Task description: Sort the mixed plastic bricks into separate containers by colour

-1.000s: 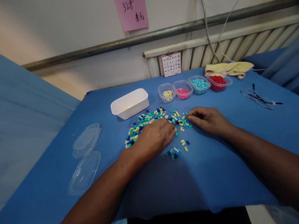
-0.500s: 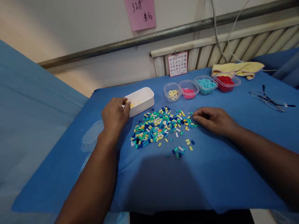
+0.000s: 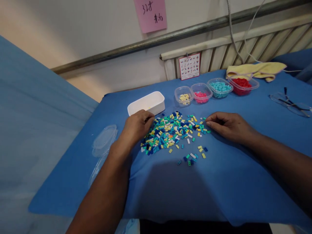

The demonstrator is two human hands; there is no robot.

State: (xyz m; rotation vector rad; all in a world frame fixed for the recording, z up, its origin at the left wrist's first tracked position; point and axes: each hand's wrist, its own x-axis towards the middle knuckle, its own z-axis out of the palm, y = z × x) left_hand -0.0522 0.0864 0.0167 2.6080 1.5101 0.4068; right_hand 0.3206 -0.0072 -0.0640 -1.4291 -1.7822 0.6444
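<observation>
A loose pile of small toy building bricks (image 3: 168, 132) in yellow, teal, green, white and dark blue lies on the blue cloth. My left hand (image 3: 138, 125) reaches over the pile's upper left edge, its fingers curled and thumb close to them; whatever is between the tips is hidden. Just behind that hand stands a white rectangular box (image 3: 156, 109) with a little yellow inside. At the pile's right edge rests my right hand (image 3: 226, 125), thumb and forefinger drawn together near a few bricks. I cannot make out anything in its pinch.
Clear tubs of yellow (image 3: 184, 97), pink (image 3: 201, 96), light blue (image 3: 220, 88) and red bricks (image 3: 242, 86) line the back. A yellow cloth (image 3: 255, 70) and glasses (image 3: 290, 103) lie right. Clear lids (image 3: 104, 139) lie left. A picture card (image 3: 189, 66) leans against the radiator.
My left hand has moved from the white box's rim down and right to the brick pile. My right hand stays at the pile's right edge. The view has shifted slightly.
</observation>
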